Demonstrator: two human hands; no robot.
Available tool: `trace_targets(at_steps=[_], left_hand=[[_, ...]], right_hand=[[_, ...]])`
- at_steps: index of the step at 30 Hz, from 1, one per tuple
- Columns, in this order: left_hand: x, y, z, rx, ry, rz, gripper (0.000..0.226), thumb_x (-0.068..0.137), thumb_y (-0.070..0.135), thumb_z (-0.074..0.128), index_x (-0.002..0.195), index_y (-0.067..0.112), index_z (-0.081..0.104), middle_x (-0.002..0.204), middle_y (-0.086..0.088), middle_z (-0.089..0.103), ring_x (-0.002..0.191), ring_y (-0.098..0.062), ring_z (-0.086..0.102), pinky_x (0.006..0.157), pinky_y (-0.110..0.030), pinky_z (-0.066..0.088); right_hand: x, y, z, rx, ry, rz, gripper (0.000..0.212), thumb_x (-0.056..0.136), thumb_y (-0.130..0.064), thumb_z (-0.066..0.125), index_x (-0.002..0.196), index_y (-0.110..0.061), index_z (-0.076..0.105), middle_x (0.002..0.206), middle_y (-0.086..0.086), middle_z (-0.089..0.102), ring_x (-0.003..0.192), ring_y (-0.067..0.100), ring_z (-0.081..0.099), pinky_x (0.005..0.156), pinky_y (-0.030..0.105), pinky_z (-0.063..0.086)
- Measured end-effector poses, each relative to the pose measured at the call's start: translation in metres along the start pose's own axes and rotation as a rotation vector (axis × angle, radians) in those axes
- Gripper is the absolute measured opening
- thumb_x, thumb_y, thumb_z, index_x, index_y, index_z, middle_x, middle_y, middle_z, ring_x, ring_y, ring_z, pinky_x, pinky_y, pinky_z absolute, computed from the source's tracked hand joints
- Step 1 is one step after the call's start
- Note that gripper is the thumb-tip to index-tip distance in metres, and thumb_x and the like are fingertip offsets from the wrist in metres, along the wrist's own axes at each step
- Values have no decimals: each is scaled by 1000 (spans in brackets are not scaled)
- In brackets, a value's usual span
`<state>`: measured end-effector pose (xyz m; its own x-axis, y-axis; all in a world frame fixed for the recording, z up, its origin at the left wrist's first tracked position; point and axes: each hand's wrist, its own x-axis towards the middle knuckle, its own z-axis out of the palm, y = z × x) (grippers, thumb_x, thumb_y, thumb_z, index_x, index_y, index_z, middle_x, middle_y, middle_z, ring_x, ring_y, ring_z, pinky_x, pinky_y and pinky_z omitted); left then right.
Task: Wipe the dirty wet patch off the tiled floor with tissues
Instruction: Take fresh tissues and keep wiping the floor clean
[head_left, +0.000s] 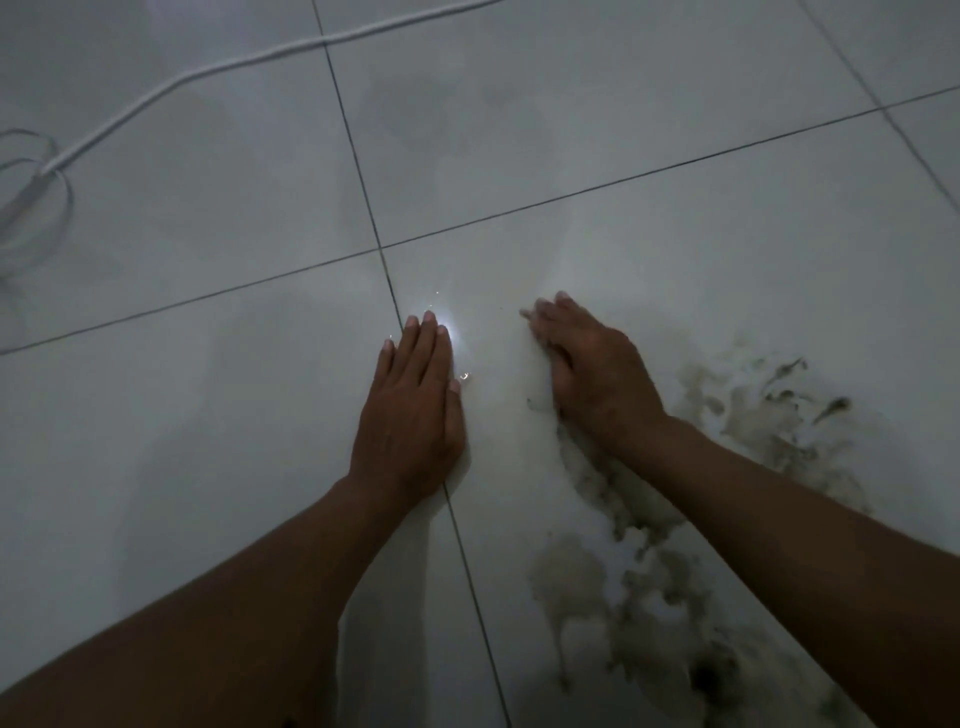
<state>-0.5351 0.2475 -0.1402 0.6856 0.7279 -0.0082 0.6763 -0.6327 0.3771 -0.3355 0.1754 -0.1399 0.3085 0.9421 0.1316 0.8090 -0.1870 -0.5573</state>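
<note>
Left hand (410, 410) flat on the glossy tiled floor (208, 234), fingers straight, close together, holding nothing. Right hand (592, 369) pressing a white tissue (543, 384) down — fingers bent over it. Dirty wet patch (675, 571), brown and streaky, spreads from 3 to 5 o'clock. White cable (156, 98) at 10 o'clock.
</note>
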Motion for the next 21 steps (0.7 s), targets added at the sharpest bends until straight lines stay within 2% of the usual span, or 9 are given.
trace_targets(at_steps=[1, 3, 6, 9, 11, 13, 17, 19, 21], left_hand=[[-3, -1, -1, 3, -3, -8, 60, 100, 28, 24, 154, 3, 19, 163, -13, 14, 152, -21, 3, 124, -42, 7], [-9, -2, -1, 20, -1, -10, 61, 99, 29, 24, 154, 3, 19, 163, -12, 13, 152, -21, 3, 124, -42, 7], [-18, -4, 1, 31, 16, -1, 60, 100, 28, 24, 154, 2, 20, 162, -13, 13, 152, -22, 4, 124, -43, 7], [-22, -7, 0, 33, 17, -9, 58, 101, 25, 26, 153, 1, 20, 162, -14, 14, 152, -23, 5, 124, -43, 8], [-23, -9, -1, 48, 14, -13, 59, 100, 26, 24, 153, 0, 20, 162, -15, 15, 152, -23, 6, 124, -42, 8], [-23, -9, -2, 64, 13, 1, 60, 99, 27, 23, 153, 0, 22, 162, -16, 16, 152, -25, 8, 123, -43, 10], [-25, -7, -3, 57, 9, 14, 61, 99, 28, 21, 153, 0, 22, 162, -15, 16, 152, -25, 8, 123, -44, 10], [-26, -5, -2, 53, 2, 25, 61, 99, 29, 20, 153, 0, 22, 162, -15, 16, 152, -25, 8, 123, -44, 11], [-27, -4, 0, 47, -6, 32, 61, 99, 30, 19, 153, 0, 22, 162, -15, 16, 152, -24, 8, 123, -43, 10]], right_hand=[[7, -3, 5, -6, 40, 79, 37, 93, -5, 53, 127, -12, 64, 136, 5, 59, 134, 21, 47, 111, 29, 34], [21, -15, 18, 0, 24, 72, 40, 90, 0, 51, 128, -7, 63, 136, 9, 58, 134, 25, 47, 112, 33, 34], [20, -38, 31, -4, -171, -169, 45, 87, 1, 54, 132, -5, 59, 140, 12, 54, 134, 28, 47, 111, 43, 39], [-5, -44, 22, -6, -324, -358, 44, 88, -3, 54, 131, -8, 60, 139, 6, 56, 135, 24, 45, 112, 39, 38], [-23, -38, 8, -4, -352, -430, 43, 89, -11, 44, 128, -8, 62, 136, 5, 59, 134, 22, 47, 112, 37, 38], [-29, -26, 1, -22, -274, -400, 41, 88, -11, 46, 125, -10, 65, 132, 5, 62, 131, 22, 50, 110, 38, 41], [-16, -26, 11, -32, 5, -2, 39, 86, 2, 58, 122, -9, 67, 131, 9, 62, 129, 26, 52, 110, 40, 40], [-21, -41, 18, -19, -31, -2, 42, 84, 5, 55, 124, -5, 64, 133, 11, 60, 131, 28, 50, 112, 39, 36], [-39, -50, 20, -22, -165, -167, 45, 84, 4, 55, 129, -4, 61, 136, 12, 58, 132, 26, 48, 113, 38, 35]])
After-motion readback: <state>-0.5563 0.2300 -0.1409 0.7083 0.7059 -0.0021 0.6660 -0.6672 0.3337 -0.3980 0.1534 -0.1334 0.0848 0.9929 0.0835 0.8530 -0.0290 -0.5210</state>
